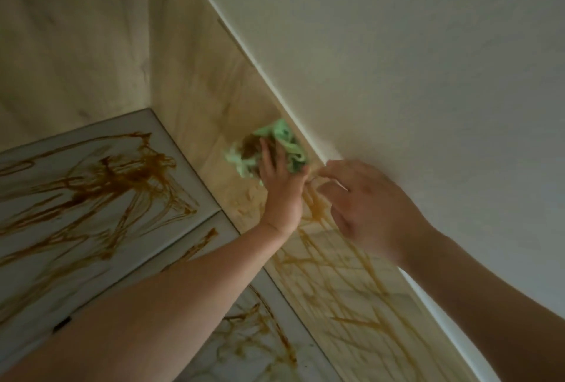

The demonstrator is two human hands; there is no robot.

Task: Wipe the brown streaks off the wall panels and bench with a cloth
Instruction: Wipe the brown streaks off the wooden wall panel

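Two bare arms reach in from the bottom, and they are the closest things. The left hand [282,195] is pressed on a green cloth [286,140], with its fingers laid out fairly flat over it. The cloth is bunched up and has a dirty brown patch in the middle. It sits against the wooden wall panel [195,76], right next to the thin white strip [275,88] along the panel's edge.

The right hand [367,207] is just beside the left one. Its fingers are loosely bent and hold nothing. The fingertips are close to the white strip, but it is too blurry to tell if they touch it.

Past the strip there is a plain white wall [397,45] that fills the right side. Another wooden panel [76,45] meets the first one in a corner on the left.

Under the corner is the bench [137,120]. Its top is pale grey and made of flat pieces with lines between them. Brown streaks [122,174] are smeared all over it in loops and long lines. More brown streaks run down the wall panel below the hands. The part of the panel above the cloth looks much cleaner.
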